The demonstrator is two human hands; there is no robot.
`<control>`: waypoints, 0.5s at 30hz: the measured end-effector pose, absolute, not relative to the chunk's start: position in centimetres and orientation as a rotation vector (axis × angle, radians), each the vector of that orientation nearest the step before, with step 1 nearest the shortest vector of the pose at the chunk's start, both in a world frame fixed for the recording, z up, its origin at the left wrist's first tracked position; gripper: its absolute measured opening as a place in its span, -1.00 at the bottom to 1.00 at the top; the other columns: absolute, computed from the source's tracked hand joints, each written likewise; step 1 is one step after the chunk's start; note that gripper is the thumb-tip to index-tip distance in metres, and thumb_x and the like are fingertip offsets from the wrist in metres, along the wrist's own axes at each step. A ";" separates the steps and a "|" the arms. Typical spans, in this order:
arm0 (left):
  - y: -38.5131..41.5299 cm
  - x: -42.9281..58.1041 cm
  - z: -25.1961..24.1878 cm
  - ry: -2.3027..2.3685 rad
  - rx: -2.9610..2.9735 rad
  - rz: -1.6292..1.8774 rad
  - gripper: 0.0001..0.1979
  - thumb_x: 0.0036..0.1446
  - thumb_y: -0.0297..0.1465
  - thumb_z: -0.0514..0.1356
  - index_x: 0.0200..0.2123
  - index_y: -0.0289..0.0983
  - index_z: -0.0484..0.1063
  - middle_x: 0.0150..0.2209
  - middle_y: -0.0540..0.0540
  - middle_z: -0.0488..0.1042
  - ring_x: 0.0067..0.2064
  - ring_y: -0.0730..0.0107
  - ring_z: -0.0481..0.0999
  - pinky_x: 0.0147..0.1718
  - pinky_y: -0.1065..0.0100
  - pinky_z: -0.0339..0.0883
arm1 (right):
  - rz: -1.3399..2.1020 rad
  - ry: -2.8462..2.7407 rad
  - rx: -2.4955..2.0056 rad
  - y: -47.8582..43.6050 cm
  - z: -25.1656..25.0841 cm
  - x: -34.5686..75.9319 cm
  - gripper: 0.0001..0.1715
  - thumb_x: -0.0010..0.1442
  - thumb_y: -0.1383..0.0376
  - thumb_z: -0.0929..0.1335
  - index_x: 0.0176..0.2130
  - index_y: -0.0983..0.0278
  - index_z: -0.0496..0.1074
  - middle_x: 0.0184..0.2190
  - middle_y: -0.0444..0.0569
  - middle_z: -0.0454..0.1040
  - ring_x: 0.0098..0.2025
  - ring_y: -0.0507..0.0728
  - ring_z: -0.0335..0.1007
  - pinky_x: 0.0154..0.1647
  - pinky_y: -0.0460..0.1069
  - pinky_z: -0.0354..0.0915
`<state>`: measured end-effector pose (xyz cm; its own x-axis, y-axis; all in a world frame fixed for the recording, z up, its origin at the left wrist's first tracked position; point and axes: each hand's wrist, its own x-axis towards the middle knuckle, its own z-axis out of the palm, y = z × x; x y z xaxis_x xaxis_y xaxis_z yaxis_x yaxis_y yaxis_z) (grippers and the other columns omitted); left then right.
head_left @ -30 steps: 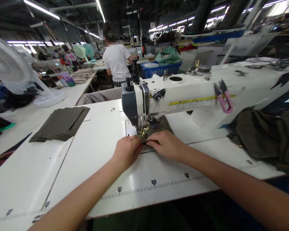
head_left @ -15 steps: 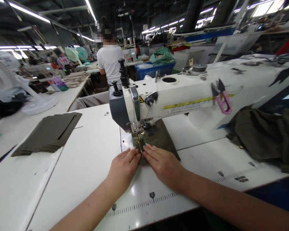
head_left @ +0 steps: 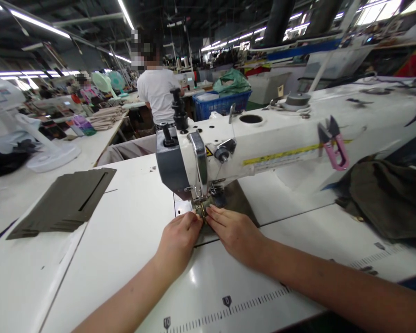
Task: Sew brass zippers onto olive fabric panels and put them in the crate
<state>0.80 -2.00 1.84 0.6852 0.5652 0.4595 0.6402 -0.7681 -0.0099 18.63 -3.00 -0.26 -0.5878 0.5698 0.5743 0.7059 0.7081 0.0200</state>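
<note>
My left hand [head_left: 178, 237] lies just left of the presser foot [head_left: 201, 208] of a white sewing machine [head_left: 263, 143]. Its fingers are curled onto the near edge of a dark olive fabric piece [head_left: 238, 200]. My right hand [head_left: 233, 232] rests on the same piece just right of the foot, fingers stretched flat and pointing at the needle. The fingertips of both hands nearly meet in front of the foot. Most of the fabric lies behind my hands, under the machine arm.
A stack of olive cut pieces [head_left: 64, 200] lies at the left of the white table [head_left: 125, 249]. Pink thread snips [head_left: 336, 143] hang on the machine arm. A dark olive garment heap [head_left: 384, 196] sits at the right. A person in a white shirt [head_left: 157, 95] stands behind, with a fan [head_left: 48, 155] far left.
Both hands have slid forward to the presser foot with the fabric. Less of the piece shows in front of the foot, and my left fingers have curled.
</note>
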 end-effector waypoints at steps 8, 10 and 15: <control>-0.2 0.4 1.1 -1.015 -2.712 -0.708 -0.73 0.24 -0.47 -0.12 -0.27 -0.34 0.38 -0.37 -0.15 0.41 -0.39 0.31 0.45 -0.44 0.30 0.45 | -0.248 -2.309 -0.985 -1.0 0.1 18.4 -0.68 0.14 0.53 0.17 -0.23 0.43 0.44 -0.20 0.13 0.50 -0.14 0.15 0.43 -0.05 0.02 0.34; -0.2 0.2 0.9 -1.049 -2.750 -0.758 -0.75 0.23 -0.48 -0.10 -0.23 -0.34 0.37 -0.33 -0.16 0.42 -0.35 0.30 0.47 -0.39 0.29 0.47 | -0.239 -2.301 -0.995 -0.8 0.0 18.3 -0.70 0.13 0.53 0.18 -0.23 0.43 0.44 -0.22 0.13 0.51 -0.15 0.15 0.43 -0.05 0.02 0.34; -1.2 -0.2 0.7 -1.125 -2.878 -0.936 -0.79 0.22 -0.49 -0.03 -0.14 -0.28 0.34 -0.09 -0.20 0.40 -0.03 0.24 0.41 -0.07 0.25 0.39 | -0.080 -2.290 -1.078 -1.2 0.1 18.1 -0.75 0.13 0.33 0.30 -0.19 0.44 0.41 -0.17 0.20 0.47 -0.09 0.23 0.39 -0.03 0.10 0.32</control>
<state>-0.19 -1.16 0.69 0.5900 0.6452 0.4855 0.5946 -0.7539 0.2793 18.13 -1.21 0.11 -0.4904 0.6824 0.5421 0.7184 0.6686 -0.1918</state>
